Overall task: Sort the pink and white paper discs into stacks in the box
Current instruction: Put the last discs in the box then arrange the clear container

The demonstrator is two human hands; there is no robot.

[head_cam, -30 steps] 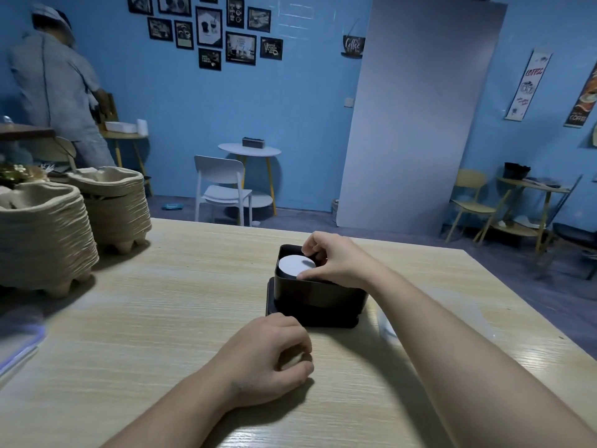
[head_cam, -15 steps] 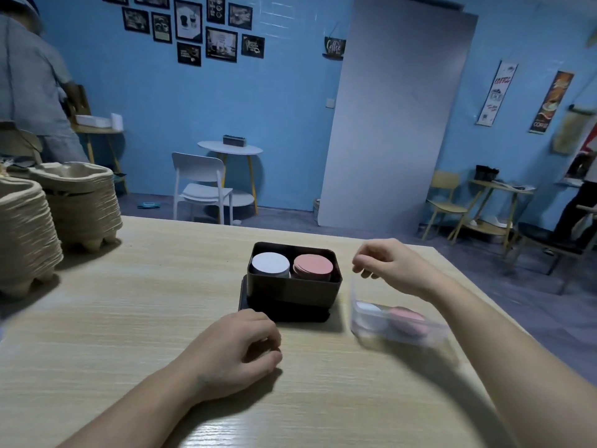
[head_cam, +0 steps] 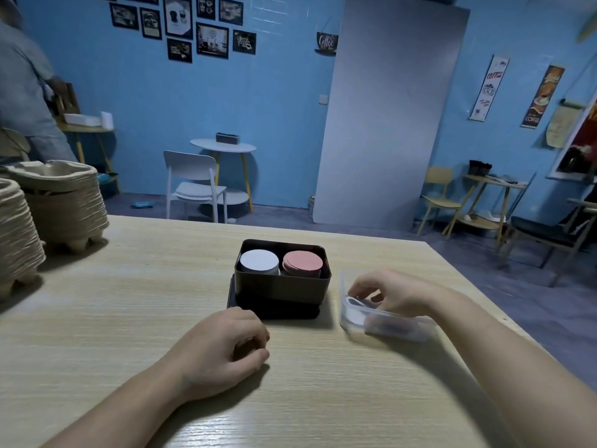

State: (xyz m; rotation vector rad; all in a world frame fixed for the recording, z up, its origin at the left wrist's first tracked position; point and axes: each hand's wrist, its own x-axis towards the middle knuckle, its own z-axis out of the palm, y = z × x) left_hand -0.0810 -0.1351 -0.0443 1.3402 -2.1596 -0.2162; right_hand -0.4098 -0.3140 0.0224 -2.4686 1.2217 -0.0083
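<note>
A dark box (head_cam: 281, 287) stands mid-table on its dark lid. Inside it a white disc stack (head_cam: 259, 260) fills the left half and a pink disc stack (head_cam: 303, 263) the right. To the right of the box lies a clear plastic tray (head_cam: 392, 328) with loose discs, blurred. My right hand (head_cam: 392, 294) reaches down into the tray, fingers curled over a white disc; whether it grips one is unclear. Just in front of the box, my left hand (head_cam: 226, 345) rests on the table as a loose fist, nothing visible in it.
Two tall stacks of pulp egg trays (head_cam: 61, 202) stand at the table's left edge. The table's far edge (head_cam: 323, 232) lies just behind the box. A person (head_cam: 22, 92) stands at the far left by a small table; chairs sit beyond.
My right hand left the box after setting down a white disc, swung right and dropped into the clear tray. The left hand stayed put.
</note>
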